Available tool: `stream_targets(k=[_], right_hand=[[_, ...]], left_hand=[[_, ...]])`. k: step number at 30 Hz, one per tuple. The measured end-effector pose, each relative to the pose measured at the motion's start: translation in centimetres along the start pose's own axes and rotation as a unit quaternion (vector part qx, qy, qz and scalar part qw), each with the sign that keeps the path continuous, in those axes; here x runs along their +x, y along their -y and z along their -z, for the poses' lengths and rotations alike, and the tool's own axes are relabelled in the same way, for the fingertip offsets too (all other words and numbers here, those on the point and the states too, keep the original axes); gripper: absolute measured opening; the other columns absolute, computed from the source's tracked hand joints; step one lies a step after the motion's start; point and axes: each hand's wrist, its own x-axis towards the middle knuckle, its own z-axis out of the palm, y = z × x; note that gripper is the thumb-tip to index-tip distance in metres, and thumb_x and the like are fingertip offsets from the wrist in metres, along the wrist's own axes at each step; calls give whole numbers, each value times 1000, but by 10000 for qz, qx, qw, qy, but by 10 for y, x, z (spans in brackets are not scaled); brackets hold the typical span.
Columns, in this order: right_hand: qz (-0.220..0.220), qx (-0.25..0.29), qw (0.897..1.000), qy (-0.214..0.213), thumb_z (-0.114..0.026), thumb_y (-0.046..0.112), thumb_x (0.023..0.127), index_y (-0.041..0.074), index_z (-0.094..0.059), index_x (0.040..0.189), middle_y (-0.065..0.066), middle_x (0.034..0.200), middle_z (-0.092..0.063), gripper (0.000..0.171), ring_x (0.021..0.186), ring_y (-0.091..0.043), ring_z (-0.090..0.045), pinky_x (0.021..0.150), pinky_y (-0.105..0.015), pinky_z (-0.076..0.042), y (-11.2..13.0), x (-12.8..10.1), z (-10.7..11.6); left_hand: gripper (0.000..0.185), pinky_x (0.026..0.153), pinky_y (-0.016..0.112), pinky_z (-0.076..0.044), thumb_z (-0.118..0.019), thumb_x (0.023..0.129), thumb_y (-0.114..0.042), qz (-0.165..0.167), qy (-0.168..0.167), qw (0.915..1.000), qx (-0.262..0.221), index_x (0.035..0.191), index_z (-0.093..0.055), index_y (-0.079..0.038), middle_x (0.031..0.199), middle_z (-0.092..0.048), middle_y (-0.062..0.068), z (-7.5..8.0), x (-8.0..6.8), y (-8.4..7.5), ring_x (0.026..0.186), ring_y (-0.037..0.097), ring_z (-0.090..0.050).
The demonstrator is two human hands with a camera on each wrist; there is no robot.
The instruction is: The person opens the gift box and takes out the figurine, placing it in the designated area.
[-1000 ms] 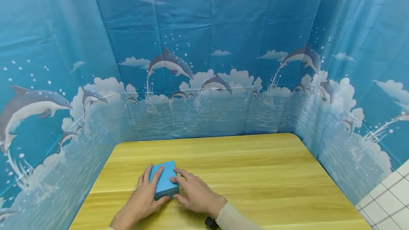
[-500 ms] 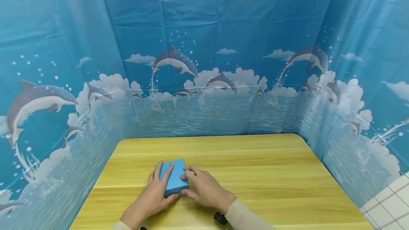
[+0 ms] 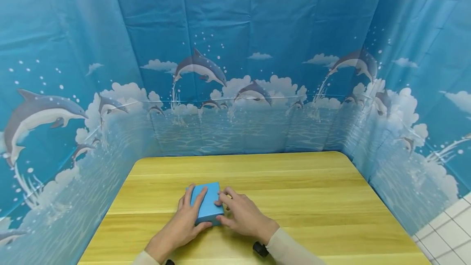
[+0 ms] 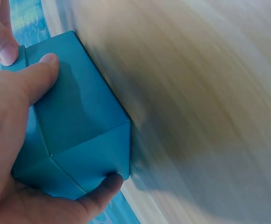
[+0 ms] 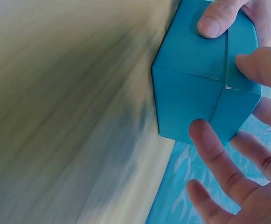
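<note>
A blue box (image 3: 210, 199) lies on the wooden table (image 3: 294, 199), near its front left. My left hand (image 3: 200, 211) grips it: fingers lie over the top, and the thumb (image 4: 105, 184) hooks the near end. My right hand (image 3: 223, 208) touches the box's right side with spread, fairly straight fingers (image 5: 210, 144). The right wrist view shows the box (image 5: 196, 84) with folded seams on its faces. In the left wrist view the box (image 4: 79, 121) fills the hand. Both wrist views are motion-blurred.
Blue curtains printed with dolphins (image 3: 200, 66) wall in the table on the left, back and right. The tabletop stretches bare to the right and back of the box. White floor tiles (image 3: 445, 232) show at the lower right.
Both hands and the box between them have slid a little to the right on the table. The grip looks the same.
</note>
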Motion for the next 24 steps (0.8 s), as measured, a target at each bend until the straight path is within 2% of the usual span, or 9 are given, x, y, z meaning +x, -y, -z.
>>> stream_targets(k=[7,15,24], right_hand=[[36,-152,9999,-45,-84,34,111,21,-72,138,-5,138,-65,33,93,-11,-75,88,-28,-60,-3,-10,9],[-57,-357,9993,-74,-84,35,111,22,-72,133,-6,139,-66,28,88,-9,-73,83,-27,-59,-6,-24,17],[-210,-315,9993,62,-84,41,110,27,-71,130,4,129,-64,28,87,-4,-66,80,-27,-52,-9,-41,31]], left_hand=[[108,114,80,-56,-86,105,-53,-119,81,9999,-29,188,-25,-22,191,-8,35,-4,2,-14,165,71,-32],[107,111,77,-59,-84,106,-54,-375,126,9992,81,188,-24,-21,190,-9,36,-9,7,-24,165,71,-32],[108,112,77,-58,-81,107,-60,-542,379,9977,-142,188,-22,-22,190,-9,35,-13,7,-39,164,70,-33]])
